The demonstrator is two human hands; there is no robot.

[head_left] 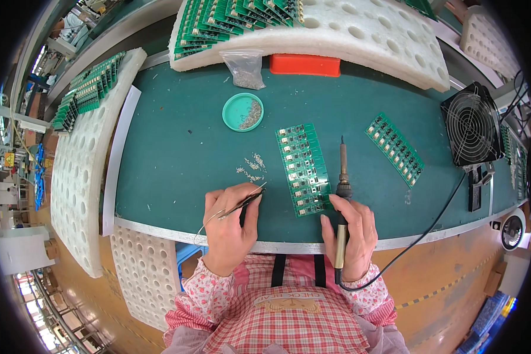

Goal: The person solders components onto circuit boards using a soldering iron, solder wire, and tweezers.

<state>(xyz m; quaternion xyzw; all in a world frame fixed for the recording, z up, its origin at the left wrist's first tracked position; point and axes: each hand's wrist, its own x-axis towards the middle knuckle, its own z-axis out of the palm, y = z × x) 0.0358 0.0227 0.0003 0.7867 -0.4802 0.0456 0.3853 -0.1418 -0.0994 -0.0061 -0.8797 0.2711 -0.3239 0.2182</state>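
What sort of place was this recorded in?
Probably an electronics assembly workshop: the right hand holds a soldering iron, green circuit boards lie on the bench, and more boards rest on white foam.

We have open counter (165,159) left of green dish (235,111); between two circuit boards (304,171), soldering iron (344,177) narrows our way; black fan (469,125) blocks right side.

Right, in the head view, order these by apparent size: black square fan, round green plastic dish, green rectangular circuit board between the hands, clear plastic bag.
1. Black square fan
2. Green circuit board
3. Round dish and clear bag: too alike to rank
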